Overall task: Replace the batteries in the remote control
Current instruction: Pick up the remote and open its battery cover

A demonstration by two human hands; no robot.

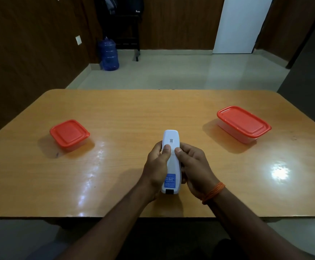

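A white remote control [171, 166] is held back side up over the middle of the wooden table [152, 113], its long axis pointing away from me. A blue sticker sits near its close end and a small code label near its far end. My left hand [155, 169] grips its left side and my right hand [194, 167] grips its right side. Both thumbs press side by side on the back panel, just below the code label. No batteries show.
A small clear box with an orange lid [69, 135] stands at the left of the table. A larger one with an orange lid [244, 123] stands at the right. Both lids are on. Beyond the table is tiled floor with a blue water jug [109, 54].
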